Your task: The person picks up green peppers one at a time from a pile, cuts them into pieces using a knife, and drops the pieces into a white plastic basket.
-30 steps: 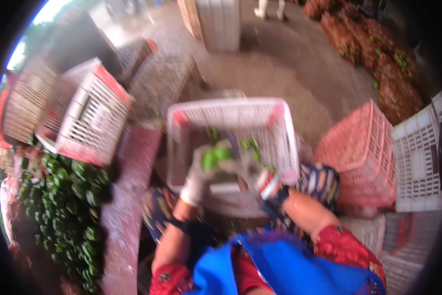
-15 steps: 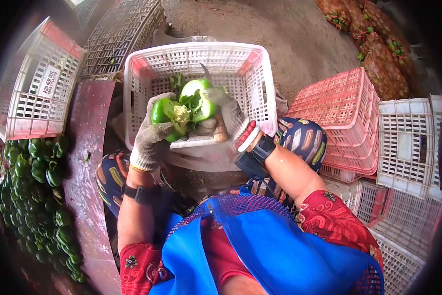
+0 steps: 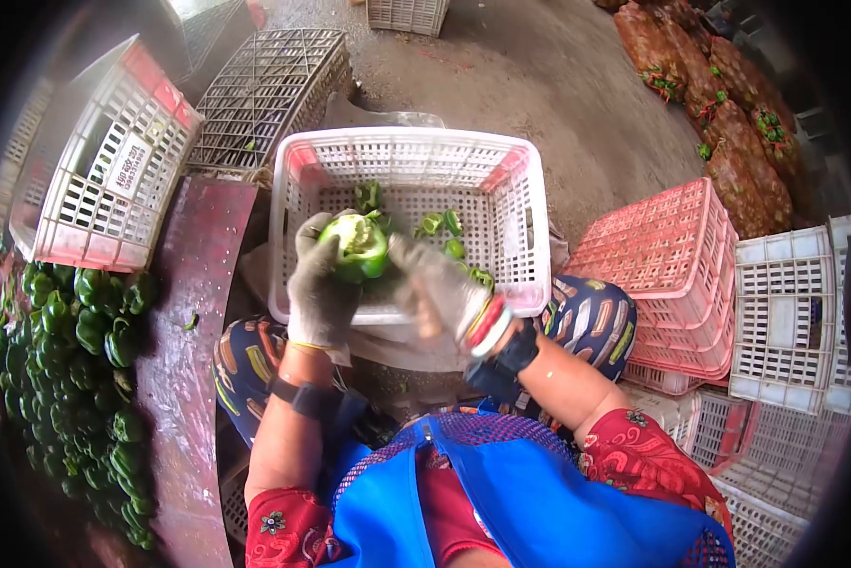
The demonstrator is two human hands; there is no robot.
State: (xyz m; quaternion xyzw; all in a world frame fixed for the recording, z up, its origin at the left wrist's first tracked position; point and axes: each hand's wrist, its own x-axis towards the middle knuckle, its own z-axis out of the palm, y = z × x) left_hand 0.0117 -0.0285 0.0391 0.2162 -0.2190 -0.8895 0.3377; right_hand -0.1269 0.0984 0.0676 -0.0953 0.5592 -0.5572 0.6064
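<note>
My gloved left hand [image 3: 319, 293] holds a green bell pepper [image 3: 354, 248] with its cut, pale inside facing up, over the near edge of a white plastic crate [image 3: 406, 142]. My gloved right hand [image 3: 441, 292] is just to the right of the pepper and blurred by motion. Its fingers are closed around what looks like a wooden knife handle; the blade is not visible. Several green pepper pieces [image 3: 444, 227] lie in the bottom of the crate. My knees flank the crate, and a blue apron covers my lap.
A heap of whole green peppers [image 3: 75, 350] lies at the left beside a reddish board [image 3: 188, 312]. A tilted white crate [image 3: 94, 170] and a grey crate [image 3: 264, 95] stand behind it. Pink crates [image 3: 671, 275] and white crates [image 3: 795, 303] are stacked right; red mesh sacks [image 3: 719, 85] lie far right.
The two pepper halves held together half a second ago have come apart. My left hand keeps one half and my right hand has swung down and right. More green pieces lie in the crate.
</note>
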